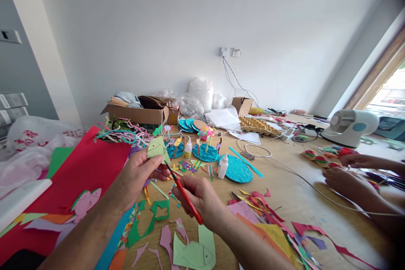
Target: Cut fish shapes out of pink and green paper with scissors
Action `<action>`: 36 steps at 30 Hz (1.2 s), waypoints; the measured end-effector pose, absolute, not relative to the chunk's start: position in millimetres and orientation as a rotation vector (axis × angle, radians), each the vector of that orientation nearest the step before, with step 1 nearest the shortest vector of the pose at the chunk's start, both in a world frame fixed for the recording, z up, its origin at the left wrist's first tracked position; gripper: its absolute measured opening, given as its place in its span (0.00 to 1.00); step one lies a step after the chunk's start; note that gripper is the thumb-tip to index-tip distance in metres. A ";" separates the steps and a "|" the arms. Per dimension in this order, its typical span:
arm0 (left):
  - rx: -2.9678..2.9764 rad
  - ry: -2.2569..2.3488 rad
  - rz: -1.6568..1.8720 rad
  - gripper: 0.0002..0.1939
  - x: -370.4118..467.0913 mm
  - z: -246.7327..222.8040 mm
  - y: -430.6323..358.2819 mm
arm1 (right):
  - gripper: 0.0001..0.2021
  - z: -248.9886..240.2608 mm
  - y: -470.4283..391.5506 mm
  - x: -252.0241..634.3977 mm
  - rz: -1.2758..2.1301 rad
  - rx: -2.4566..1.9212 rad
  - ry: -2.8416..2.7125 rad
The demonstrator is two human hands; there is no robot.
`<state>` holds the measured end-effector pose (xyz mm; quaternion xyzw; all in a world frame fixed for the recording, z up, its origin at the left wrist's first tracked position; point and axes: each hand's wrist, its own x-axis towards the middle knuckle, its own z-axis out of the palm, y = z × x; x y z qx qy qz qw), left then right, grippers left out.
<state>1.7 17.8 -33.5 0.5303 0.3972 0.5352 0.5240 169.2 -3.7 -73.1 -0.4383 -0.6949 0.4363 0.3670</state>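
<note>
In my left hand (pixel 141 166) is a pale green paper fish (pixel 156 147) with drawn pencil lines, pinched by the thumb and fingers. My right hand (pixel 198 196) grips red-handled scissors (pixel 187 198), whose blades point up at the lower edge of the paper. Below my hands lies a pale green sheet (pixel 194 253) with another fish drawn on it. Green paper offcuts (pixel 148 219) and pink scraps (pixel 166 240) lie beside it. Finished striped and spotted paper fish (pixel 186 166) lie just beyond my hands.
White glue bottles (pixel 223 166) stand near blue-painted discs (pixel 236 168). Red paper (pixel 82 177) covers the left side. Coloured scraps (pixel 262 215) are heaped at right. A white cable (pixel 303 175) crosses the table toward another person's hands (pixel 344 177). A white fan (pixel 351 126) stands behind.
</note>
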 end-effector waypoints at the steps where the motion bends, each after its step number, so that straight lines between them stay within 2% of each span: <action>1: 1.269 0.947 1.281 0.10 1.3 -33.4 17.9 | 0.21 -73.2 -3.9 169.1 1.126 -1.127 -1.780; 12: 1.340 1.009 1.215 0.10 -1.1 -32.1 18.5 | 0.18 -77.1 -0.8 169.5 1.135 -1.105 -1.786; 36: 1.526 1.012 1.160 0.09 -9.3 -34.1 21.9 | 0.22 -74.6 -2.2 171.0 1.057 -1.143 -1.834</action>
